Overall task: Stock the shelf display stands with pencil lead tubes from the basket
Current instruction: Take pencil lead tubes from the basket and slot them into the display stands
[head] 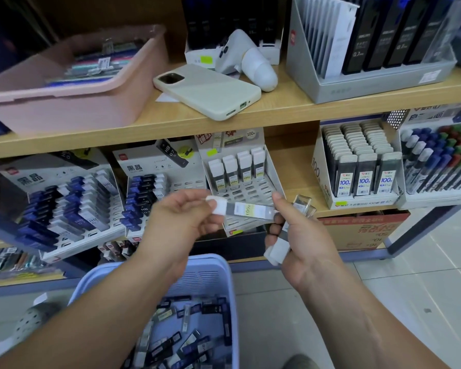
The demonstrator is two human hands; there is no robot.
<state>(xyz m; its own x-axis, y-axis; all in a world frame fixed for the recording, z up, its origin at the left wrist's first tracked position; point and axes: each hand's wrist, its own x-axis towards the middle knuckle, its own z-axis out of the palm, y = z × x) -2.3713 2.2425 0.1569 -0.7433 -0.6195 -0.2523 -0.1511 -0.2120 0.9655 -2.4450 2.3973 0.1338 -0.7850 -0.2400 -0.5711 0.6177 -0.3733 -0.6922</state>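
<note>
Left hand (189, 217) pinches white-capped end of pencil lead tube (250, 210), held level in front of part-filled display stand (274, 177) on lower shelf (297, 182). Right hand (304, 235) grips second lead tube (278, 249), white cap down, fingertips near first tube's clear end. Lavender basket (225, 278) below hands, loose tubes (189, 342) heaped inside.

A person's left hand (181, 219) pinches the white cap end of a pencil lead tube (246, 209), held sideways in front of a partly filled display stand (250, 191). The right hand (306, 235) grips a few more tubes (278, 250). Below, a pale blue basket (230, 288) holds many loose tubes. On the upper shelf (277, 113) lie a phone (208, 91) and a pink tray (64, 107).
</note>
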